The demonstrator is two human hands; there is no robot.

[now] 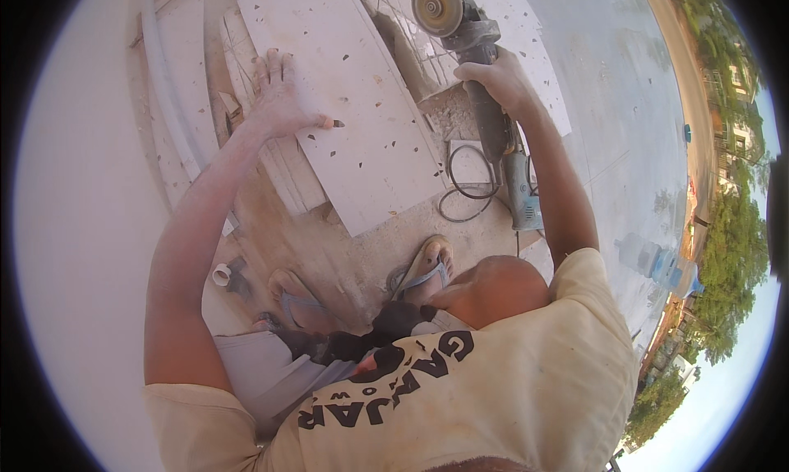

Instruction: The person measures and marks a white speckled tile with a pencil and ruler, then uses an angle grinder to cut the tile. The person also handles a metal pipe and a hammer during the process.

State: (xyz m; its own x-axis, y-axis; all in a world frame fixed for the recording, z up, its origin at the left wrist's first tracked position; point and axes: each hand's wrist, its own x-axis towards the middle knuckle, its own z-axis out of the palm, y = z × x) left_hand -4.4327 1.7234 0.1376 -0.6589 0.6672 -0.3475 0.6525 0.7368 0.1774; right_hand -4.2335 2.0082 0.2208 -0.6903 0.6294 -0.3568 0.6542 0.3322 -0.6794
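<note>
My left hand (283, 102) lies with its fingers stretched and spread over the left edge of a white tile (370, 143) with dark specks, its thumb out on the tile's face. Several other tile pieces (300, 176) lie beneath and beside it. My right hand (505, 82) is wrapped round the body of an angle grinder (489, 119). The grinder's round disc (437, 8) points away from me, over the far right side of the tile. Whether the disc is spinning cannot be made out.
A teal power tool (523, 193) stands near my right forearm, beside a looped black cable (472, 172). My feet in flip-flops (427, 267) are close to the tile's near edge. A white pipe fitting (222, 275) lies left; plastic bottles (657, 262) stand far right. Rubble (448, 115) covers the ground.
</note>
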